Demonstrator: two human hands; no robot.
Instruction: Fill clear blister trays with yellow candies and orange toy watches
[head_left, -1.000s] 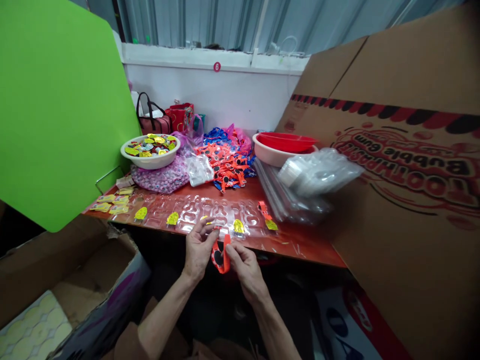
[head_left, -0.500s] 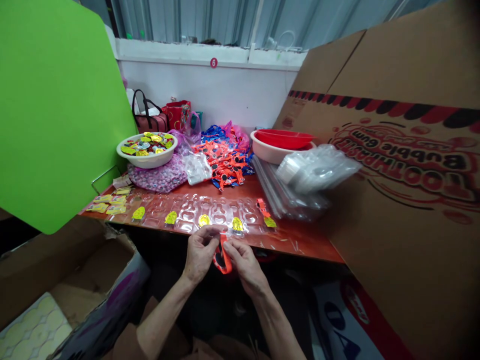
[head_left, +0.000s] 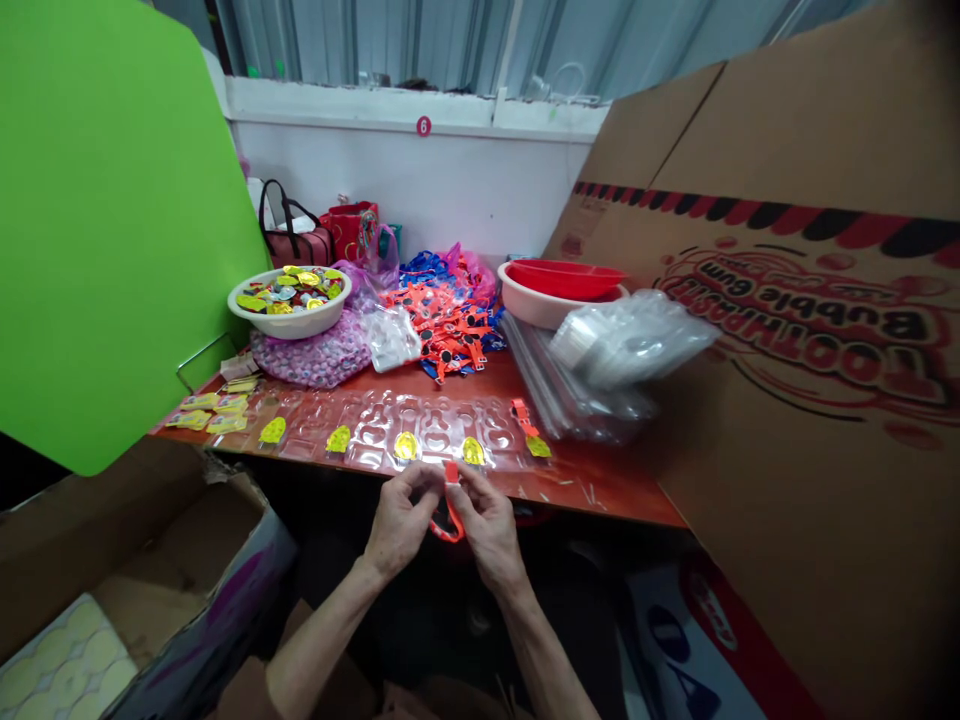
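Note:
My left hand [head_left: 401, 515] and my right hand [head_left: 486, 520] meet just in front of the table edge, both closed on one orange toy watch [head_left: 448, 532]. Its strap curves down in a loop between them, and an orange end sticks up above the fingertips. Fingers hide most of the watch. Just beyond my hands lies a row of clear plastic blister trays [head_left: 367, 420]. Several of their hollows hold yellow foil-like pieces [head_left: 406, 446]. In the right-most tray an orange watch strap [head_left: 520, 411] lies above a yellow piece.
Behind the trays is a heap of orange and blue watches [head_left: 454, 335]. A white bowl of yellow pieces [head_left: 300, 322] sits on a pink bag [head_left: 319, 358]. Clear plastic bags [head_left: 630, 340] and a basin [head_left: 536, 305] are at right. Cardboard [head_left: 750, 130] and a green panel [head_left: 112, 200] flank the table.
The watch has turned in my fingers: its strap now makes a rounder loop, with an end standing up between my hands. My right hand has shifted slightly upward.

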